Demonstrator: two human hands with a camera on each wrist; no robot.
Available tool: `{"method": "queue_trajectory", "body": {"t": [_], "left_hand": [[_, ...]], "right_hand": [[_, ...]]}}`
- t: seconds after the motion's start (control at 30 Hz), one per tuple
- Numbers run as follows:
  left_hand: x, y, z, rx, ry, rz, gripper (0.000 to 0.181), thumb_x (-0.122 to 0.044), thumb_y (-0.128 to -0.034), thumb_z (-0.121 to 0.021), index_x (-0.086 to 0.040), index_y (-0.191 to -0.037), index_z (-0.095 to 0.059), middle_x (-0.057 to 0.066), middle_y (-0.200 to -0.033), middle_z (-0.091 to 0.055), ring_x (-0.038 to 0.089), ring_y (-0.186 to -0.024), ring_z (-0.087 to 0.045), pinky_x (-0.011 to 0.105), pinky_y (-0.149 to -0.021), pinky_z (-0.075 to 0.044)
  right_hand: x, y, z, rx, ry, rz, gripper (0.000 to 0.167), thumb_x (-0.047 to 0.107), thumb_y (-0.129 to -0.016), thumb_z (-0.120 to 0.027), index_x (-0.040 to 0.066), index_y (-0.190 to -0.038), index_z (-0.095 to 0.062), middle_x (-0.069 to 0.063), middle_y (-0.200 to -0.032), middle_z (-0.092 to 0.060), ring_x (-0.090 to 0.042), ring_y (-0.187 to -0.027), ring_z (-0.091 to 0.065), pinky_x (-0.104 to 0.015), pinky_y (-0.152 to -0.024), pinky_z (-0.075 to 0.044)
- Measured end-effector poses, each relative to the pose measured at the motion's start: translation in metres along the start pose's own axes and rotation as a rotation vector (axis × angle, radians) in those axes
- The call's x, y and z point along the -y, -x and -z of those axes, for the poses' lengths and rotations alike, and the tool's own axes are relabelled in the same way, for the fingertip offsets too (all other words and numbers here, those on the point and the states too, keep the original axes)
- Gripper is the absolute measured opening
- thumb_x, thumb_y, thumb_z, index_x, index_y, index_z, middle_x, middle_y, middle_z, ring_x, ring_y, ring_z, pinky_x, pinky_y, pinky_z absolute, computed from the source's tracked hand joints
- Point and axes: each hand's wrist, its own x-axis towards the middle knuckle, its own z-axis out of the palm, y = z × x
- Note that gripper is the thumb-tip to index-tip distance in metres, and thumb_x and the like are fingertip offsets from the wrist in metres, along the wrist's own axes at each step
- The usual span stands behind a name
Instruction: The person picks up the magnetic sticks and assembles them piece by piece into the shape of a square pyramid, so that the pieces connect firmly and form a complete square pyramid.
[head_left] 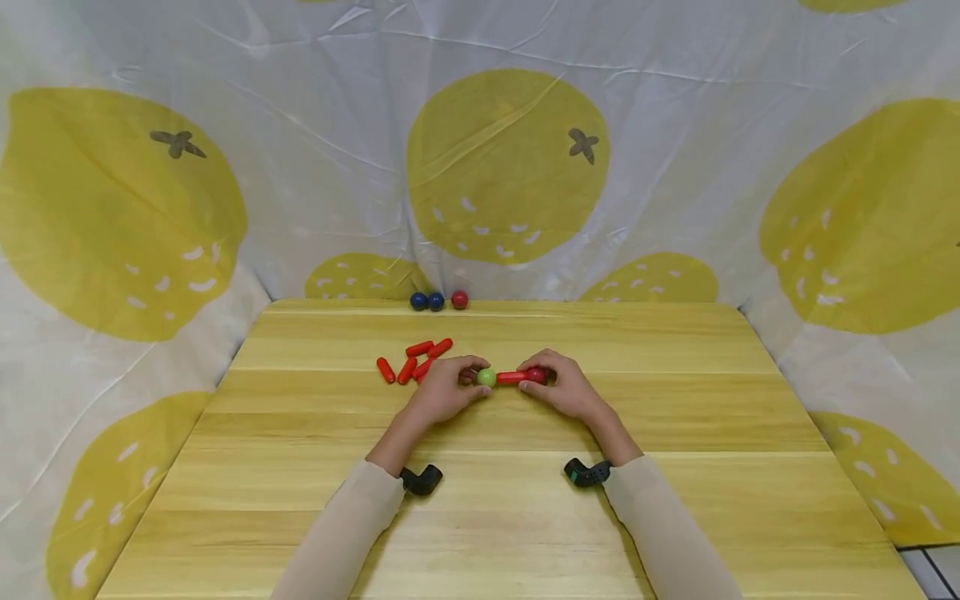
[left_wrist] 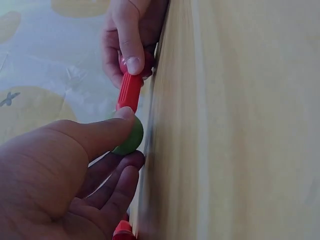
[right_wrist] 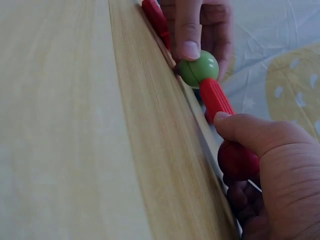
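In the head view a light green ball (head_left: pixel 486 377), a ribbed red stick (head_left: pixel 512 377) and a dark red ball (head_left: pixel 537 376) form one row, joined end to end. My left hand (head_left: pixel 444 388) pinches the green ball (left_wrist: pixel 131 137) between thumb and fingers. At the other end my right hand (head_left: pixel 567 387) grips the dark red ball (right_wrist: pixel 237 161), its thumb lying where ball and stick meet. Between the two hands the red stick (right_wrist: pixel 215 98) shows bare. Fingers hide part of both balls.
Several loose red sticks (head_left: pixel 407 370) lie just left of my left hand, one partly covered by it. Two blue balls (head_left: pixel 427 302) and another red ball (head_left: pixel 460 300) sit along the far edge of the wooden table (head_left: pixel 510 517). A patterned cloth (head_left: pixel 360 167) hangs behind it.
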Motion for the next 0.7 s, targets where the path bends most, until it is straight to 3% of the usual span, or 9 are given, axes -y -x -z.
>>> {"method": "queue_trajectory", "body": {"t": [0.3,0.4,0.57,0.7], "left_hand": [[0.004,0.002,-0.003,-0.001,-0.029,-0.006,0.033,-0.019,-0.0907,-0.081,-0.018,-0.123,-0.073,0.002,-0.109,-0.076,0.015,-0.098,-0.071,0.036,-0.09,-0.06],[0.003,0.002,-0.004,0.007,-0.033,-0.006,0.034,-0.02,-0.0915,-0.08,-0.017,-0.125,-0.072,0.002,-0.11,-0.076,0.015,-0.099,-0.071,0.036,-0.091,-0.06],[0.003,0.002,-0.003,0.004,-0.034,-0.012,0.038,-0.02,-0.0916,-0.08,-0.014,-0.128,-0.071,0.004,-0.113,-0.075,0.016,-0.1,-0.072,0.036,-0.091,-0.06],[0.003,0.004,0.007,-0.019,-0.027,-0.031,0.038,-0.018,-0.0911,-0.081,-0.01,-0.127,-0.071,0.007,-0.115,-0.074,0.018,-0.099,-0.07,0.038,-0.091,-0.059]], "right_hand": [[0.005,-0.002,-0.004,0.064,0.03,0.013,0.03,0.03,-0.092,-0.08,0.018,-0.119,-0.074,0.001,-0.116,-0.069,-0.017,-0.107,-0.063,-0.035,-0.094,-0.052],[0.008,-0.002,-0.006,0.078,0.02,0.014,0.029,0.032,-0.094,-0.077,0.019,-0.12,-0.074,0.002,-0.115,-0.07,-0.017,-0.105,-0.064,-0.034,-0.092,-0.054],[0.01,0.0,-0.005,0.07,0.018,0.003,0.024,0.029,-0.096,-0.076,0.02,-0.118,-0.074,0.002,-0.103,-0.07,-0.015,-0.086,-0.062,-0.028,-0.076,-0.053],[0.008,0.001,-0.001,0.059,0.025,-0.007,0.028,0.021,-0.095,-0.076,0.019,-0.123,-0.071,-0.002,-0.088,-0.065,-0.014,-0.07,-0.056,-0.026,-0.062,-0.048]]}}
